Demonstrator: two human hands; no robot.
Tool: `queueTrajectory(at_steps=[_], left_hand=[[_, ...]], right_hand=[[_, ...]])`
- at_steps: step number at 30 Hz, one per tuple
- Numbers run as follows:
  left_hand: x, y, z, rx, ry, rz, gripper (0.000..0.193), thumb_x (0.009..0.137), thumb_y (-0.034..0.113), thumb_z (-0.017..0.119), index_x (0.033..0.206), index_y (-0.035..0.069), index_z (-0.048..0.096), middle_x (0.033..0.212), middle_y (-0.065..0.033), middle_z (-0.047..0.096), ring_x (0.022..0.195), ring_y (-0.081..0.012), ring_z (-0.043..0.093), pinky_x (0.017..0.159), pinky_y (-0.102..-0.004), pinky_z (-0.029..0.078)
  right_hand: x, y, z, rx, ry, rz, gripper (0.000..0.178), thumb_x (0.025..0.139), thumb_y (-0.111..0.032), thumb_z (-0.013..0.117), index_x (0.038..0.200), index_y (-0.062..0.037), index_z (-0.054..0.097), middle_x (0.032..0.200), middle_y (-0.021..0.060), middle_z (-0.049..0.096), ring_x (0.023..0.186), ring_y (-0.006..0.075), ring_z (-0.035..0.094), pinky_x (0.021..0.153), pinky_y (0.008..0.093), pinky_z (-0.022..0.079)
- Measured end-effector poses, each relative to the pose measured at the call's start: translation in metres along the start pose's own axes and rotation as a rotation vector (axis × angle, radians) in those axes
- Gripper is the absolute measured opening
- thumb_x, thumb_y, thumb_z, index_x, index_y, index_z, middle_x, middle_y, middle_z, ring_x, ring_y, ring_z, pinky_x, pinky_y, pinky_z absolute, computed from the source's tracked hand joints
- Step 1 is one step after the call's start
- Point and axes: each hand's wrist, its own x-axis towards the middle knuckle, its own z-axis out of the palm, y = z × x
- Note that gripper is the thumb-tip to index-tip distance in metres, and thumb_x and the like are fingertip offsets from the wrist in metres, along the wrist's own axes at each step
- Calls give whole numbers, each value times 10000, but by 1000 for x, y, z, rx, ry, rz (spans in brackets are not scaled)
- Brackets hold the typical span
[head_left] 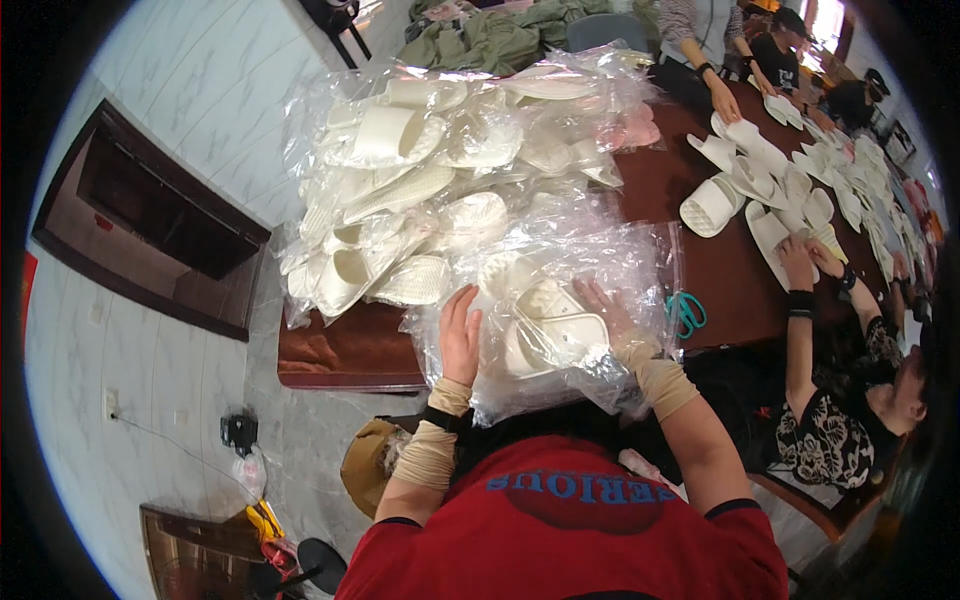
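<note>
A pair of cream-white slippers (560,338) lies in a clear plastic bag (640,262) at the table's near edge, in front of me. My left hand (460,338) rests against the left side of the bag with its fingers stretched out. On the other side my right hand (610,312) lies flat with fingers extended, seen through clear film beside the slippers. Neither hand is wrapped round a slipper. Just beyond the bag rises a heap of bagged white slippers (395,140), with a pink pair (628,128) at its right edge.
Turquoise-handled scissors (686,314) lie on the brown table (655,185) right of the bag. Loose white slippers (712,205) are spread farther right, where co-workers' hands (797,262) handle them. Green cloth (470,40) is piled behind the heap. A doorway (150,225) stands at the left.
</note>
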Motion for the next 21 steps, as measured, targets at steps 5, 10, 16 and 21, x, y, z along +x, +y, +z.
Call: queueTrajectory(at_steps=[5,10,16,21], left_hand=[[-12,-62,26,164,-50,-4,414,990,180,455,1393,92,484,1444,-120,462,1375,-318,367,1112,-422,283],[-19,-73,51,468,-119,46,481,942,146,484,1422,128,460,1507,-53,404,1444,-271,270,1144,-434,191],[-19,-72,44,496,-115,37,523,918,153,508,1436,126,442,1536,-52,358,1448,-263,260,1148,-428,184],[-19,-71,40,361,-79,25,543,904,182,540,1438,145,446,1531,-70,363,1445,-253,267,1154,-425,175]], right_hand=[[-6,2,6,-1,172,-96,687,863,-347,578,1494,-210,345,1595,123,196,1459,363,191,1138,611,190],[-26,58,-24,639,374,54,385,834,-186,643,1216,-141,658,1344,166,554,1233,287,542,1010,370,449],[-104,67,-127,1189,826,264,173,961,-146,550,1006,-5,640,796,42,644,646,84,591,549,225,470],[-88,-13,-121,983,312,25,136,926,-95,597,992,13,647,867,89,673,731,186,658,649,315,530]])
